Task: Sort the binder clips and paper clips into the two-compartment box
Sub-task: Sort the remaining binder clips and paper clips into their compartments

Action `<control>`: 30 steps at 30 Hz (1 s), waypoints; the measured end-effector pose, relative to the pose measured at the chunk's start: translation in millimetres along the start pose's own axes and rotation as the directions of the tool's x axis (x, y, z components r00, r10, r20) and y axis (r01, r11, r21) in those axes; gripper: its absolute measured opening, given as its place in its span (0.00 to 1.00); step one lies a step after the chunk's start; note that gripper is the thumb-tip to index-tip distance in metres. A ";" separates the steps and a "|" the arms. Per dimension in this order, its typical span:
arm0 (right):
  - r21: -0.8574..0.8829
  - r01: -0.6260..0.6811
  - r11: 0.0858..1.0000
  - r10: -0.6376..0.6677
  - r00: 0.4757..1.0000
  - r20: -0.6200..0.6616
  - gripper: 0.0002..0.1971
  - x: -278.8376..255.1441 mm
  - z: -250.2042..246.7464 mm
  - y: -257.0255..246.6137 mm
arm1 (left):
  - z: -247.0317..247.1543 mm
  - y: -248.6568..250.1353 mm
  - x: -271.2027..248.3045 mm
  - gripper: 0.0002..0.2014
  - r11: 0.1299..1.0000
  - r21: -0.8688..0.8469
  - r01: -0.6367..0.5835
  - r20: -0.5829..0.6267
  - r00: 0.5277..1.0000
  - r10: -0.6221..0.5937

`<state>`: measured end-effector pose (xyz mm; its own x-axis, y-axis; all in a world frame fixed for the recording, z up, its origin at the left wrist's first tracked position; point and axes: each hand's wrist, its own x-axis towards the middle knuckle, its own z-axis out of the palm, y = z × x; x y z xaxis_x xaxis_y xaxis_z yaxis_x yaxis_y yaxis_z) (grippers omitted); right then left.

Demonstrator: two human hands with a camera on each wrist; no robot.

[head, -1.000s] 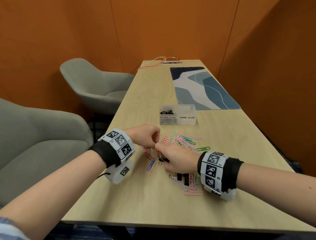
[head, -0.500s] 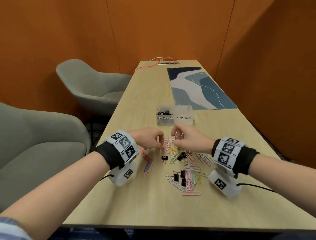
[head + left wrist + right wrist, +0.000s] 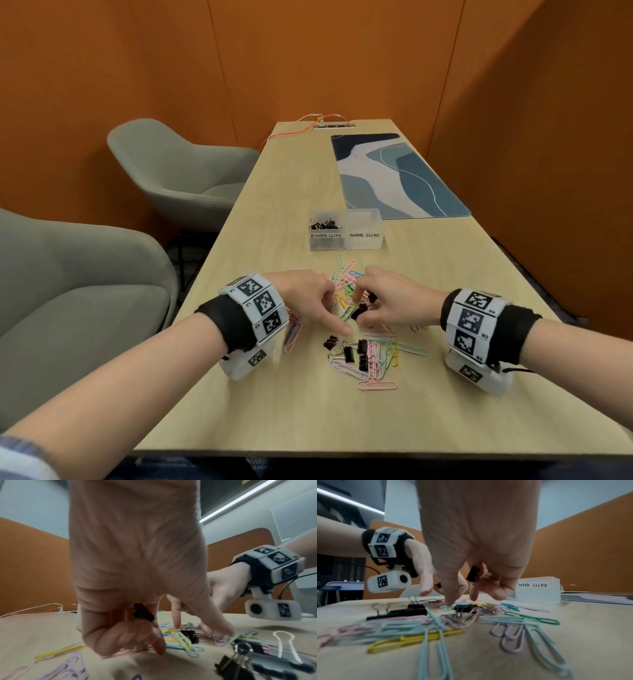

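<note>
Black binder clips (image 3: 324, 224) already fill part of the left compartment of the clear plastic two-compartment box (image 3: 376, 219) in the head view; its "PAPER CLIPS" side looks empty. Coloured wire paper clips (image 3: 378, 356) and more black clips lie scattered on the pale wood tabletop (image 3: 445, 274) near the box, so most sorting remains.

From the left wrist, the left hand (image 3: 137, 561) curls its fingers around a small black binder clip (image 3: 143, 613).

From the right wrist, the right hand (image 3: 479, 540) likewise tucks a black clip (image 3: 473, 574) in curled fingers, forefinger reaching into the pile.
</note>
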<state>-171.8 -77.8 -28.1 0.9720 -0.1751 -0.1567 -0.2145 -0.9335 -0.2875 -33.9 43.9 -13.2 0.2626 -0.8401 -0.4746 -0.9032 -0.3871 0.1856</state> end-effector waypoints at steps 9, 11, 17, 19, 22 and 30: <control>-0.199 0.040 0.979 -0.043 0.999 -0.012 0.11 7.9 4.1 -7.7 | 2.1 10.7 -3.0 0.16 0.997 0.072 0.014 0.111 0.994 -0.022; -0.192 0.046 0.980 -0.053 0.998 -0.031 0.10 7.9 5.9 -6.7 | -1.5 7.3 -3.6 0.14 0.998 0.055 0.018 0.120 0.993 -0.025; -0.078 0.009 0.997 -0.016 0.995 -0.097 0.10 7.5 8.4 -2.7 | -4.7 -8.9 2.1 0.07 0.997 -0.074 0.014 0.134 0.991 -0.004; -0.046 -0.003 0.999 -0.001 0.997 -0.074 0.09 7.7 5.2 -1.9 | -7.7 -13.4 4.5 0.08 0.997 -0.082 0.016 0.131 0.991 -0.005; -0.007 -0.030 1.000 0.029 0.998 -0.051 0.08 8.6 -9.6 -3.5 | -22.3 -20.2 9.2 0.10 0.997 -0.079 0.022 0.117 0.993 -0.013; 0.274 -0.201 0.940 0.221 0.974 -0.045 0.12 61.7 -86.4 8.8 | -91.9 -37.5 50.8 0.10 0.972 -0.234 0.021 -0.274 0.958 -0.087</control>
<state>-105.5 -123.8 41.4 0.9037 -0.3913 -0.1739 -0.4235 -0.7566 -0.4981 44.5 -19.2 34.8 0.4229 -0.8752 -0.2348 -0.7929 -0.4828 0.3718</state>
